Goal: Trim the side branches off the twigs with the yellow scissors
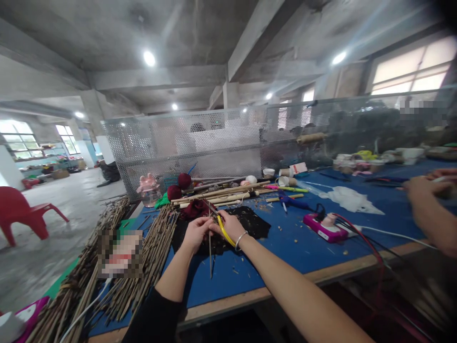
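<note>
My left hand (pixel 195 234) pinches a thin twig (pixel 210 259), which hangs down from the fingers over the table. Close beside it, my right hand (pixel 231 227) grips yellow-handled scissors (pixel 225 232), their dark blades pointing up and away to the left. The fingertips of both hands meet around the twig. Beneath them lies a black cloth (pixel 255 221) strewn with small chips. Dark red yarn (pixel 195 209) sits just beyond the left fingers. To the left, a large bundle of cut twigs (pixel 152 259) spreads over the table edge.
Behind the hands lie pale sticks (pixel 228 196), red yarn balls (pixel 184 181) and a clear jar (pixel 149 190). A purple power strip (pixel 325 228) with cables stands on the blue table (pixel 285 252). At right, another person's hands (pixel 426 190) work. A perforated metal screen (pixel 171 143) closes the back.
</note>
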Motion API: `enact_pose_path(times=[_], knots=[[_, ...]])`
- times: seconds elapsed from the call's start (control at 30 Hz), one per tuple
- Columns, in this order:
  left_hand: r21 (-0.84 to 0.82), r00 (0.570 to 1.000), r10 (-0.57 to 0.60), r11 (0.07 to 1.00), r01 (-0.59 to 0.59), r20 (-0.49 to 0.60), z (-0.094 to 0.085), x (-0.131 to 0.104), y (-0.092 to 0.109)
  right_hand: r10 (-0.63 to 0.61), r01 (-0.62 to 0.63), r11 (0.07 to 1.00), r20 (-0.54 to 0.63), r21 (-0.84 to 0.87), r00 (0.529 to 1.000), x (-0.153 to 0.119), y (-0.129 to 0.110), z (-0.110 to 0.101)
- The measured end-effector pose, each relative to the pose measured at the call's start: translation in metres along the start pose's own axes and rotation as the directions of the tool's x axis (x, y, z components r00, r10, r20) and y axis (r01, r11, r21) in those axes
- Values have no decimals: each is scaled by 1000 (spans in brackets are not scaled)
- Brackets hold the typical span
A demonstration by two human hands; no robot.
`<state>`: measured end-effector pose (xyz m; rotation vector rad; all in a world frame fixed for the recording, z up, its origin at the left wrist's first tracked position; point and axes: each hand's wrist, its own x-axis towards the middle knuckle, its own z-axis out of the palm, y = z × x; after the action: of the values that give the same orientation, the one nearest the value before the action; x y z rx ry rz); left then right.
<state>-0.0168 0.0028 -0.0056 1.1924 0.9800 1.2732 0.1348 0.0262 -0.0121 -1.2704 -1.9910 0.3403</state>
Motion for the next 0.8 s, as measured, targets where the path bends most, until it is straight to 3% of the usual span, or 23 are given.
enact_pose_path(times=[0.3,0.53,0.67,0.8], knots=[[-30,999,-16,999,15,-34,1,-2,6,-24,24,1000,3,-10,1000,-1,-1,-1],[-65,999,24,997,-27,-40,0,-1,4,-8,19,992,87,-123,996,-4,-7,-6],[-73,997,34,997,-38,-64,0,0,2,-104,107,994,88,-29,991,-4,-10,-5],[-53,998,22,998,-25,-56,0,0,1,-83,83,997,59,8,995,-3,-10,-1]])
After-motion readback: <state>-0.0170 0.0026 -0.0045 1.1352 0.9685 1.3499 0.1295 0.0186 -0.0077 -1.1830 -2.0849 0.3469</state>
